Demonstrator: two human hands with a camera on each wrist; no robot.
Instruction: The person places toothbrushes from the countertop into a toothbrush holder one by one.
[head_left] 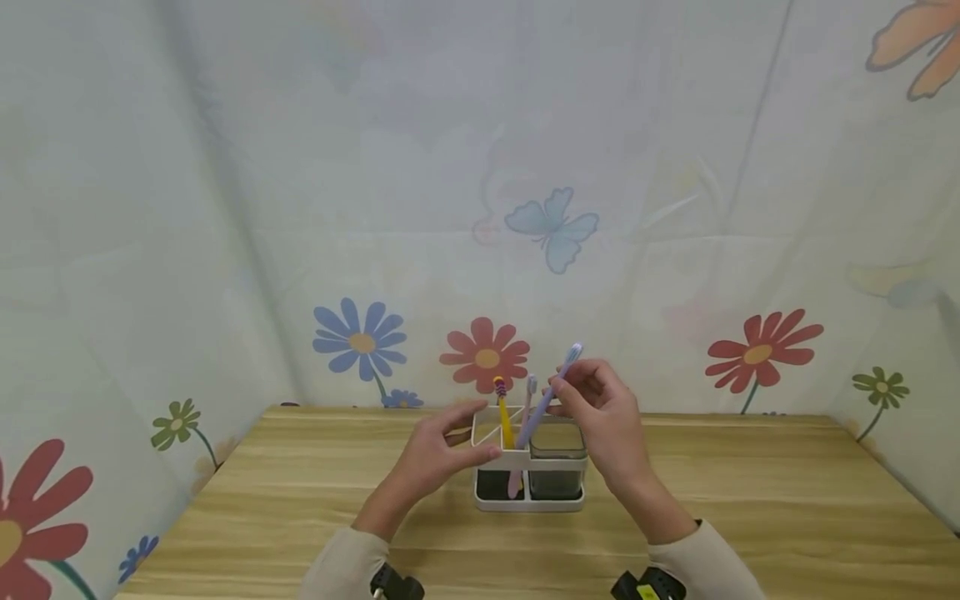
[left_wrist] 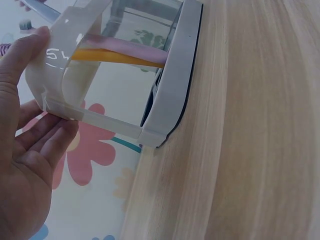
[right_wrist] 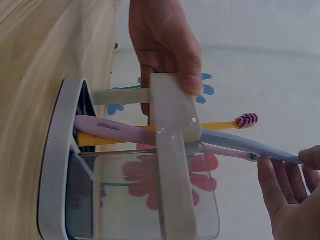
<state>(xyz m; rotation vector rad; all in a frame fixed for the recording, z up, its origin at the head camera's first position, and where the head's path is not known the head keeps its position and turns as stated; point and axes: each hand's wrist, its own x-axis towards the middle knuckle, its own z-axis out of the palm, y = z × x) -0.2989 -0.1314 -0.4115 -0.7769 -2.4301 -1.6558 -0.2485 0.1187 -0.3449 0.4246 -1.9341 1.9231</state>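
A white toothbrush holder [head_left: 551,504] with a clear cup [head_left: 558,483] in its right part stands on the table. Yellow [head_left: 505,421] and pink [right_wrist: 115,129] toothbrushes stand in its front left compartment, heads up. My right hand [head_left: 611,417] pinches a bluish-purple toothbrush [right_wrist: 245,144] near its head; its lower end is at the same compartment's opening, tilted to the right. My left hand [head_left: 438,446] grips the holder's upper frame [left_wrist: 50,65] at the left, thumb in front and fingers behind.
The wooden table [head_left: 300,500] reaches back to a hanging cloth [head_left: 420,167] printed with flowers and a butterfly. Wood surface extends left and right of the holder. A dark band with a device [head_left: 648,583] sits on each wrist.
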